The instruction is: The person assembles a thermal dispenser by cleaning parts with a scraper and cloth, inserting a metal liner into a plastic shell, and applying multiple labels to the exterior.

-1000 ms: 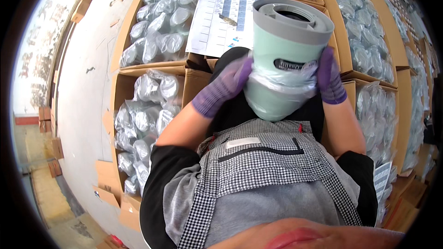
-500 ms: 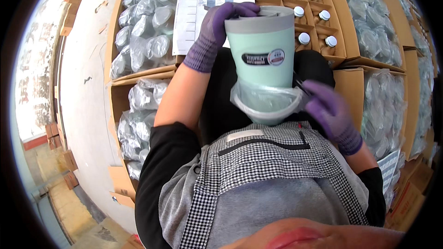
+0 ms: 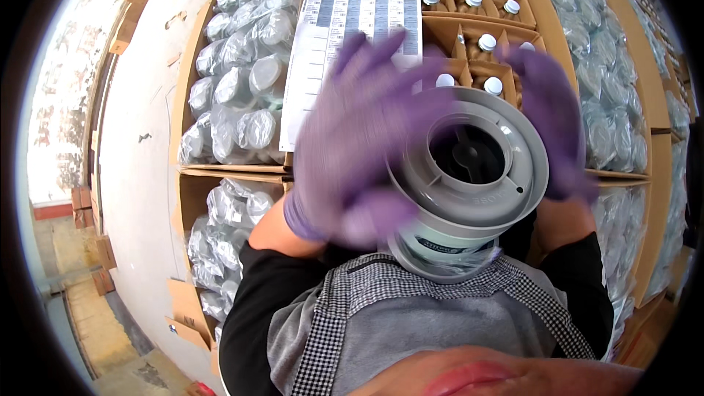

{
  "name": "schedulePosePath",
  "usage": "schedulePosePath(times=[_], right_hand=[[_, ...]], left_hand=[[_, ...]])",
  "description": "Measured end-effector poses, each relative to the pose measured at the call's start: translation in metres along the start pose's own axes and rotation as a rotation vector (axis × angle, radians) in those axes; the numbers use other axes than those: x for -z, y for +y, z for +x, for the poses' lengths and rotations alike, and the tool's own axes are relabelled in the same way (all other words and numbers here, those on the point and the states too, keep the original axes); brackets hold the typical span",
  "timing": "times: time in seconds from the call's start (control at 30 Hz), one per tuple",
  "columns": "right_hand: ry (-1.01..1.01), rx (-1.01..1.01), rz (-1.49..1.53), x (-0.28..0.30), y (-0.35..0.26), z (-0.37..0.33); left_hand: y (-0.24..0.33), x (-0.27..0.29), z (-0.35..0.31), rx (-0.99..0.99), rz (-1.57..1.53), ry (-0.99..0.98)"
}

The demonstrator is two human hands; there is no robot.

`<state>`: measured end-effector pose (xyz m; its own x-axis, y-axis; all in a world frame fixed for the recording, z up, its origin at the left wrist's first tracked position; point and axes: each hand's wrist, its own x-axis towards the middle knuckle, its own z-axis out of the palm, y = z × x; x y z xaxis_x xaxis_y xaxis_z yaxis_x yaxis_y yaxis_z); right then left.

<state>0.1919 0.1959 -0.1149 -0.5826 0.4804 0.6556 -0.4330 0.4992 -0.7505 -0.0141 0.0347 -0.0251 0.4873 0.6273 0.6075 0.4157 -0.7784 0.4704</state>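
Note:
A mint-green tub-like container (image 3: 418,238) stands tilted against my lap, its grey ringed top (image 3: 480,202) turned up toward me. Dark space shows through the round opening. Clear plastic film (image 3: 469,262) wraps its lower part. My left hand (image 3: 352,132), in a purple glove and smeared by motion, is spread open over the container's left side; whether it touches the rim is unclear. On the far right side my right hand (image 3: 550,121), also gloved and blurred, is raised beside the rim with its fingers apart. Nothing shows in either hand.
A printed sheet (image 3: 359,11) lies over the boxes ahead. Divided cartons of white-capped bottles (image 3: 486,42) stand beyond the container. Open cartons of plastic-wrapped goods (image 3: 233,84) flank me on the left and right (image 3: 609,117). Concrete floor (image 3: 139,191) lies at far left.
The container has turned so that its grey opening faces up, and it sits nearer my body. My left hand has left its top edge and spread. My right hand has risen from its lower side.

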Motion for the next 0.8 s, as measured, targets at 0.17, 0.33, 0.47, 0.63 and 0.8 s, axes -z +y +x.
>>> schedulePosePath(times=[0.17, 0.33, 0.47, 0.63, 0.8], right_hand=[[0.019, -0.122, -0.481, -0.002, -0.012, -0.009], [0.081, -0.247, -0.338, 0.003, -0.022, -0.037], [0.16, -0.009, 0.117, -0.001, -0.035, -0.029], [-0.099, 0.035, -0.034, -0.013, -0.068, 0.008], [-0.268, -0.194, -0.153, 0.009, -0.048, 0.044]], left_hand=[[0.002, 0.013, -0.009, 0.026, -0.019, 0.041], [0.011, 0.012, -0.014, 0.032, -0.081, 0.065], [-0.004, 0.01, -0.007, 0.047, -0.149, 0.074], [-0.02, -0.005, -0.002, 0.457, -0.486, 0.22], [-0.023, 0.017, 0.013, 0.658, -0.324, -0.02]])
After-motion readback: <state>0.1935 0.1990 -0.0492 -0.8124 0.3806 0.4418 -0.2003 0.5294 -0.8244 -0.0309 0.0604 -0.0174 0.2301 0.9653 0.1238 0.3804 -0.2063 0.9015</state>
